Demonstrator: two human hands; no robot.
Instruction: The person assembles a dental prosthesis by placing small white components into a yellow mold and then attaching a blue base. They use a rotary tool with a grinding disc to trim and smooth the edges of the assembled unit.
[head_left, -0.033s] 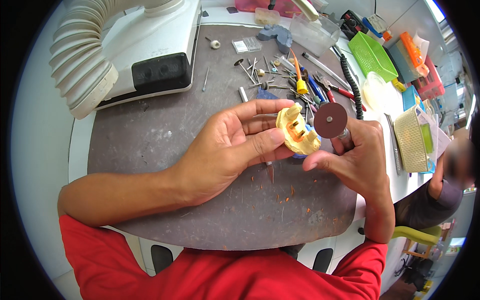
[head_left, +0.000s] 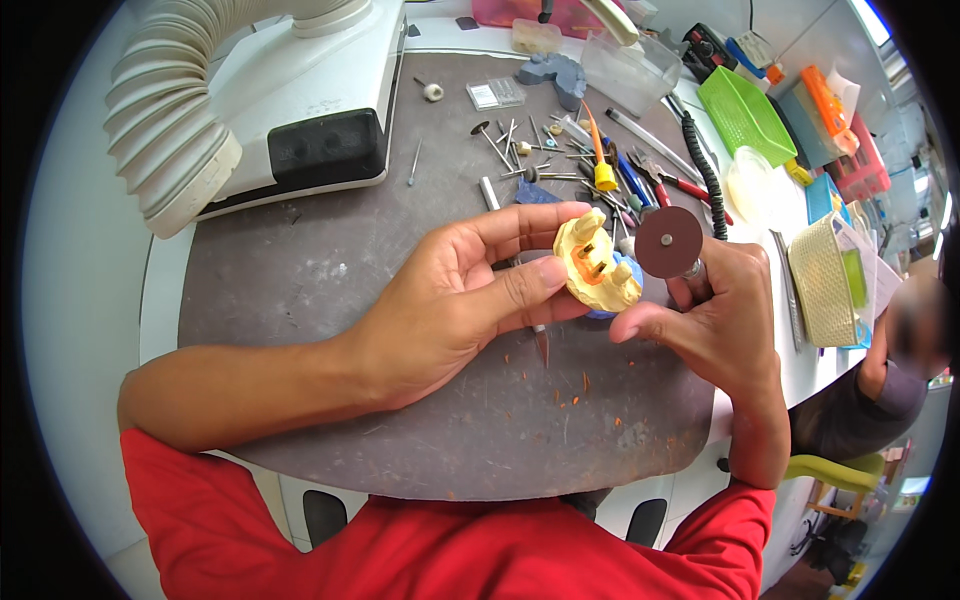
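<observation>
Our left hand pinches a yellow dental cast, our right hand grips a rotary cutting disc just beside it, apparently mid-trimming, with orange shavings on the mat.

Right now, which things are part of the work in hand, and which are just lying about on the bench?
In hand:
left hand holding the yellow dental cast
right hand holding the brown cutting disc

Lying about:
suction unit with hose
loose burs
green tray
woven basket

Both forearms raised from below, left hand fingers pinched, right hand fingers curled closed.
</observation>
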